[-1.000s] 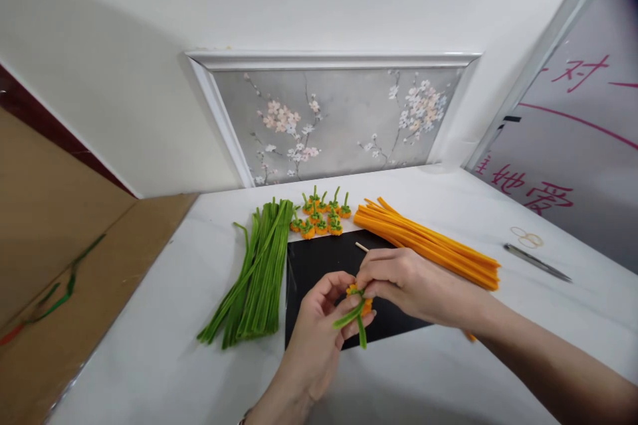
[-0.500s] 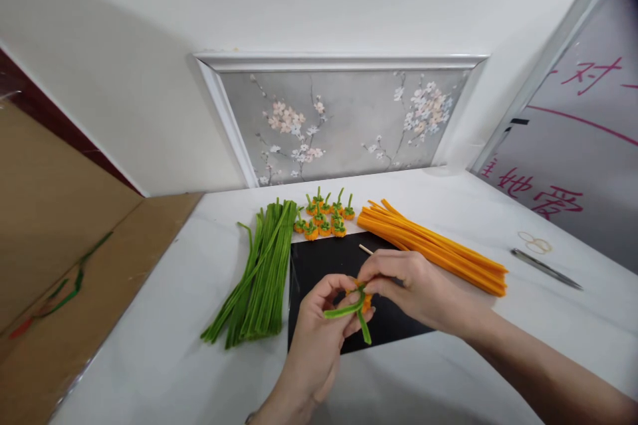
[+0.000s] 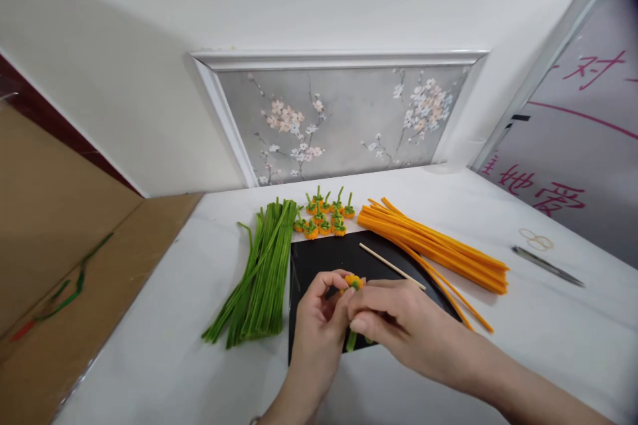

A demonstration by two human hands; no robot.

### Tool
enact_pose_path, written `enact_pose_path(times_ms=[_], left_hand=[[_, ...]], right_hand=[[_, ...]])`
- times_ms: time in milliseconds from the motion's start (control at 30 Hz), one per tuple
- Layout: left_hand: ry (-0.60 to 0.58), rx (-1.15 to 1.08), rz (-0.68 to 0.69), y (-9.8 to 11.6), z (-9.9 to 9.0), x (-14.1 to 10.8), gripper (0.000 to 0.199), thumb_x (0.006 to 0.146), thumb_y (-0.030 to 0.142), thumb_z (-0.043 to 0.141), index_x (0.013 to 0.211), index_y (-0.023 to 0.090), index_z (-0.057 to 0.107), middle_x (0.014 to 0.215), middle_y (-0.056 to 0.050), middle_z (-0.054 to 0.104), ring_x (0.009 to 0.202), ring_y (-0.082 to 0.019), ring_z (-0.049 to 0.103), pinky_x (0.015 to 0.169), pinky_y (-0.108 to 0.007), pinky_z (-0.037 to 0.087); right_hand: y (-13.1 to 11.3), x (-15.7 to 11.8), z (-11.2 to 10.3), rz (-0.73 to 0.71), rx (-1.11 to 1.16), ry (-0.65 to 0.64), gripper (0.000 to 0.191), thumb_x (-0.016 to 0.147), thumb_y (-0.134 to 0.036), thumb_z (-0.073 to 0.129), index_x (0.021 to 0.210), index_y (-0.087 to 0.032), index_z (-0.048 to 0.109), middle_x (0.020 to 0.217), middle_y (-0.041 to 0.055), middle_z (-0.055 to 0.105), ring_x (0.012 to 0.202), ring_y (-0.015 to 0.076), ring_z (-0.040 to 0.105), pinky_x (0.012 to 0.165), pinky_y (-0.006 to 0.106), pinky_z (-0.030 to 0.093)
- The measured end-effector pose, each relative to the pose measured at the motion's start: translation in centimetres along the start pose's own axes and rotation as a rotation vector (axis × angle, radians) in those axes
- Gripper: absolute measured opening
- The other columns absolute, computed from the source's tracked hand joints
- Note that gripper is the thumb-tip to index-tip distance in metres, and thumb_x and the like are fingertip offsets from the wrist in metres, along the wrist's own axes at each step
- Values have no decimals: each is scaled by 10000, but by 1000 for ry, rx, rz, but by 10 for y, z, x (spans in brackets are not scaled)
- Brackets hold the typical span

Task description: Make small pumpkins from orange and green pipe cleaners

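Between my hands is a small orange piece (image 3: 353, 281) of fuzzy stems with a green centre, held over the black mat (image 3: 319, 259). My left hand (image 3: 321, 319) pinches it from the left. My right hand (image 3: 393, 315) is closed on the green stem at its near side; the fingers hide most of that stem. Two green ends (image 3: 351, 340) hang below the fingers. Behind the mat stand several finished orange pieces (image 3: 325, 227) with green tops.
Green stems (image 3: 266, 279) lie in a bundle at left, orange stems (image 3: 433, 246) at right. A wooden stick (image 3: 389, 264) crosses the mat. Tweezers (image 3: 548, 265) and pale rings (image 3: 535, 240) lie far right. Cardboard (image 3: 149, 259) borders the table's left side.
My right hand has moved down and toward me, with its fingers now over the green stem. The wooden stick and two loose orange stems it covered now show.
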State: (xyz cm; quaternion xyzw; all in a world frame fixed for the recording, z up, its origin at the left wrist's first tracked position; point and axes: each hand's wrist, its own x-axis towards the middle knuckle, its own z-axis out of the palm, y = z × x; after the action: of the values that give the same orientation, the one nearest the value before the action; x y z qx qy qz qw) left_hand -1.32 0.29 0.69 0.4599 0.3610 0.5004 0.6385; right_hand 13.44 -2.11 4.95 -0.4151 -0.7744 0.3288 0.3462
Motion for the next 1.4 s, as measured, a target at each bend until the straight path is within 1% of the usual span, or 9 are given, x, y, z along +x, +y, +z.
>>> enact_pose_path(times_ms=[133,333,533,733,867,1000,1200,1300,1400], left_hand=[[38,4,-62,0,1,-2,196,795,317,713,804,197,558,925,-6,593,789,-123,600,668,-199,524],[-11,66,-100,3,3,-3,189,868,403,609,863,216,580,885,7,593,824,-132,605,754,-259,564],[-37,312,-80,-2,-1,2,191,792,329,691,847,206,555,906,-35,662,770,-195,665,627,-292,585],[-44,643,195,-5,-4,1,127,855,200,597,938,226,689,869,-46,695,767,-183,643,696,-258,503],[19,638,282,-4,-4,0,176,834,154,607,895,240,748,914,-62,712,822,-202,641,740,-265,484],[80,583,332,-6,-5,1,152,811,150,634,858,234,751,883,-62,703,804,-197,646,705,-252,492],[33,692,475,-10,-8,2,153,841,135,557,836,192,699,868,-59,684,771,-164,642,661,-235,500],[7,677,375,-10,-10,5,131,834,141,555,809,181,676,817,-40,664,737,-148,628,646,-228,495],[-34,488,113,-9,-9,8,66,799,174,591,775,172,653,723,-8,630,663,-128,603,639,-233,513]], right_hand=[[9,-3,4,97,-101,43,279,908,-150,536,632,-184,560,615,-38,534,576,94,476,556,202,349],[9,-9,-6,243,-123,18,168,870,-97,480,753,-198,549,637,-43,557,542,94,470,502,197,325],[10,-9,-12,288,-359,9,161,838,-74,453,804,-218,515,617,-51,555,510,106,451,498,219,275],[9,-2,-10,306,-612,-40,157,875,-91,427,819,-196,529,643,12,595,564,161,532,501,271,210],[4,0,-11,323,-506,-20,175,897,-103,430,839,-195,566,675,16,622,607,159,560,521,259,252],[8,-2,-6,385,-351,31,160,883,-225,532,727,-206,562,597,-28,569,518,120,469,517,242,267],[21,-2,4,313,-339,55,185,806,-87,499,653,-192,497,577,-46,493,520,96,383,519,236,252],[22,-2,-5,354,-249,-2,152,829,-130,499,700,-197,542,563,-57,494,501,86,393,486,212,264],[20,-1,-19,392,-205,-76,138,833,-154,504,737,-200,593,574,-54,543,495,81,428,466,199,271]])
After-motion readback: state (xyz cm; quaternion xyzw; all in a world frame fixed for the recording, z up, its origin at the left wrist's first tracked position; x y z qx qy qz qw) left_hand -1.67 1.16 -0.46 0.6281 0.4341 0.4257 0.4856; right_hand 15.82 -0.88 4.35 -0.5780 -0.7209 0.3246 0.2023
